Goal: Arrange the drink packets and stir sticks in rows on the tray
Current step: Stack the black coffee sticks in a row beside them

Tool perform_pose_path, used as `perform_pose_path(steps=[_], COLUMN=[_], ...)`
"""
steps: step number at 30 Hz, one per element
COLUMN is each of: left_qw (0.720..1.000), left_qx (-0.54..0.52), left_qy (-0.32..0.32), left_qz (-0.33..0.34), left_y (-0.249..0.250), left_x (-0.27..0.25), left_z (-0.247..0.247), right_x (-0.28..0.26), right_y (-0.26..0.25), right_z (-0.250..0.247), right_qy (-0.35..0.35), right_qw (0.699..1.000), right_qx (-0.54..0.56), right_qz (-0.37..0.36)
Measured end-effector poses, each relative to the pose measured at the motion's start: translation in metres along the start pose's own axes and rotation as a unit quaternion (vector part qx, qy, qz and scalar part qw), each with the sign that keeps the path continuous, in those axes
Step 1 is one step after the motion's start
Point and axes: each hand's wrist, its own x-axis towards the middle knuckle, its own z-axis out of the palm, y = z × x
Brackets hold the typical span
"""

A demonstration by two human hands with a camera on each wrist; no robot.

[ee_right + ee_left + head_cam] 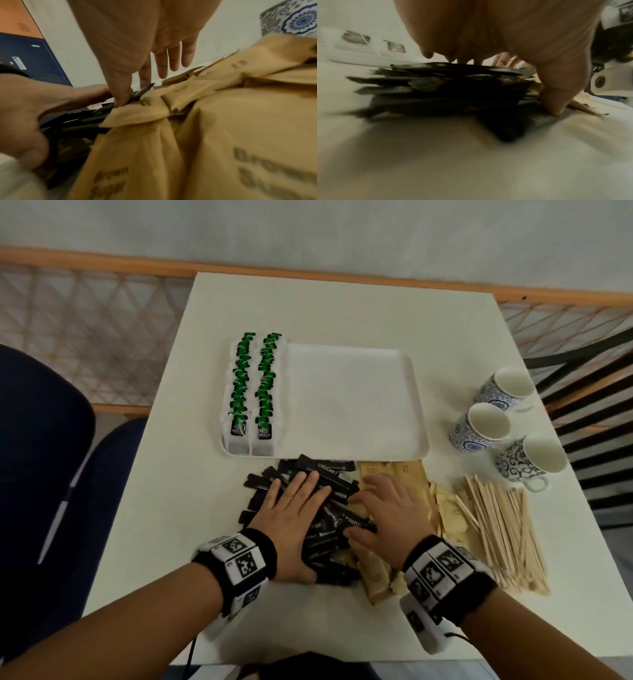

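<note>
A white tray [349,405] lies mid-table, with two rows of green tea packets [253,392] along its left side. In front of it is a heap of black chocolate powder packets [329,470] [445,86]. My left hand [294,501] lies flat on this heap with straight fingers, its thumb [554,102] at the heap's right edge. Brown sugar packets [376,577] [223,128] are piled just to the right. My right hand [383,505] rests flat over them, fingers straight, thumb [121,97] touching where black and brown packets meet. Wooden stir sticks [503,529] lie in a loose pile farther right.
Three blue-patterned cups [503,390] [479,428] [527,462] stand at the table's right side, behind the sticks. A dark blue chair [41,440] stands left of the table. The tray's middle and right parts are bare.
</note>
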Motion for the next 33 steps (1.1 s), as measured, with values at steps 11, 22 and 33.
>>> perform_pose_path(steps=[11, 22, 33], left_qw=[0.988, 0.939, 0.93], left_qx=[-0.081, -0.273, -0.279], left_qy=[0.069, 0.109, 0.151], left_qz=[-0.114, -0.179, -0.185], left_y=[-0.019, -0.025, -0.031], left_x=[-0.024, -0.045, -0.026], left_z=[0.006, 0.025, 0.011], right_x=[0.018, 0.029, 0.047], right_y=[-0.009, -0.001, -0.046], right_z=[-0.02, -0.044, 0.0], right_qy=[-0.02, -0.003, -0.047], right_qw=[0.999, 1.0, 0.997], right_qx=[-0.017, 0.027, 0.046], right_qz=[-0.032, 0.01, -0.046])
